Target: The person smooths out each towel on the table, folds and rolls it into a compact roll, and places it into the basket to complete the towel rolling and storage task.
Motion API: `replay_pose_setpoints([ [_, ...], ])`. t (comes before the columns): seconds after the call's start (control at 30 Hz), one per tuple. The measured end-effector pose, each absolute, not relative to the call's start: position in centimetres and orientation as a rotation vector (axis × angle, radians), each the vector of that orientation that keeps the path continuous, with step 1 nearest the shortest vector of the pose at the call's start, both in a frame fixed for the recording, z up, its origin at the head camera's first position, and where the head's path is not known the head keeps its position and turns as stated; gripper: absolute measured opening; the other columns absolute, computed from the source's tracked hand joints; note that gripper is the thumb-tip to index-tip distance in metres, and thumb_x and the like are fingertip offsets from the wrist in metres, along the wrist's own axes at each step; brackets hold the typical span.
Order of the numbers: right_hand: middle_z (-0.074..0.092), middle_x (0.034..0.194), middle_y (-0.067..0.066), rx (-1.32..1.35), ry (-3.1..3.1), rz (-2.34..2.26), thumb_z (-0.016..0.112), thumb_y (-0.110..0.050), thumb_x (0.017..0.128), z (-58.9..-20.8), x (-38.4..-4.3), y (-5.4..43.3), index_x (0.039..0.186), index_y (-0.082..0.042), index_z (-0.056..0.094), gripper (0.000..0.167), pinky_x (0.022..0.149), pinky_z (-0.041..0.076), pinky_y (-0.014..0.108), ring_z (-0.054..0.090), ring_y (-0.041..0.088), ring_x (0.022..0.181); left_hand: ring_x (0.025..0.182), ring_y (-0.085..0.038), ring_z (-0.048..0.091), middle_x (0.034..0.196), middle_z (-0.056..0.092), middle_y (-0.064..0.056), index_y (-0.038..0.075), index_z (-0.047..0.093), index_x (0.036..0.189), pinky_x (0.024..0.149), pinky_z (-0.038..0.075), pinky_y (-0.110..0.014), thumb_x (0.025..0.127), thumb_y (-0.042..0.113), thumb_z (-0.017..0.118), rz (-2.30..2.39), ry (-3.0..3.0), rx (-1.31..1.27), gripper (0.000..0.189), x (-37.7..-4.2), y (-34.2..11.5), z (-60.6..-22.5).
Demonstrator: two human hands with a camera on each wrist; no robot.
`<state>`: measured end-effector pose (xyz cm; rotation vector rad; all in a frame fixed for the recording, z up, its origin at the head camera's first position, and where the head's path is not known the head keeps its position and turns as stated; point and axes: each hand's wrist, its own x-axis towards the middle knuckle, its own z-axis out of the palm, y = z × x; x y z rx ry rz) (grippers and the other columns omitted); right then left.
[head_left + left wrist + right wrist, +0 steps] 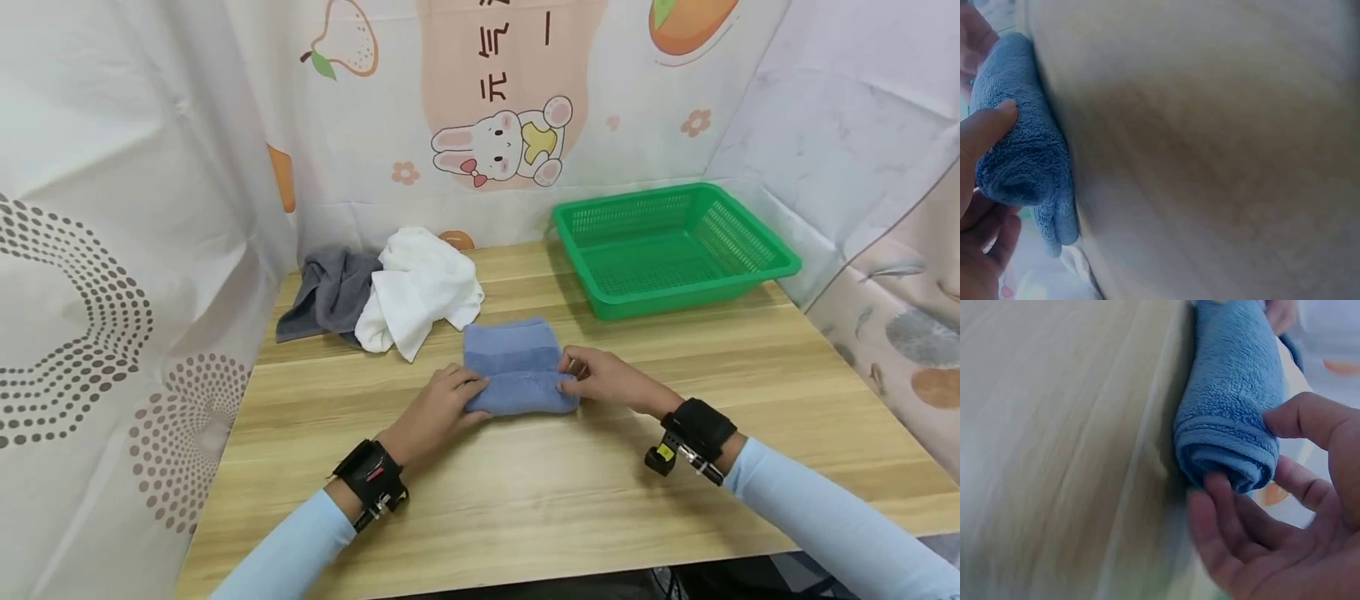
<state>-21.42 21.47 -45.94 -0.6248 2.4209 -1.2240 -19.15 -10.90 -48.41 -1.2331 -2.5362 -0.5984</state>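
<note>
A blue towel (517,367) lies on the table, its near part rolled into a thick tube and its far part flat and folded. At the left end of the roll, my left hand (444,406) grips it, the thumb pressed on the terry surface (1019,119). My right hand (606,379) holds the other end. In the right wrist view, the right thumb and fingers (1216,519) curl around the end of the roll (1229,437), where the spiral layers show, with a fingertip at the opening.
Behind and left of the blue towel, a crumpled grey towel (333,287) lies against a crumpled white towel (423,287). A green plastic basket (701,292) stands at the back right of the wooden table (525,500). Printed cloth (360,142) hangs along the back and sides.
</note>
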Motion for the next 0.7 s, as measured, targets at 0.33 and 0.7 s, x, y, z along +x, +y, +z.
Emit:
replay_pose_setpoints([
  [0.33,0.062,0.123,0.012,-1.536,2.967,-0.537,0.090,-0.028,0.081,-46.5,-20.4,21.0,0.130,-0.001,0.065,0.061,0.095,0.051,0.045,0.059,0.030,0.114,0.115,-0.025,0.061,0.125,0.068,-0.013,-0.001,0.068,0.129,0.100,0.050,-0.038,0.097,0.033,0.075,-0.683,-2.696,-1.149,0.047,-19.9,-11.2,-48.3],
  [0.7,0.072,0.094,0.002,-1.111,2.729,-0.919,0.070,-0.018,0.098,-47.4,-22.2,20.8,0.120,0.000,0.073,0.028,0.074,0.055,0.032,0.065,0.011,0.080,0.069,-0.007,0.051,0.080,0.061,0.007,0.021,0.064,0.127,0.065,0.045,-0.027,0.102,0.037,0.066,-1.211,-2.855,-0.976,0.029,-20.6,-11.8,-48.4],
])
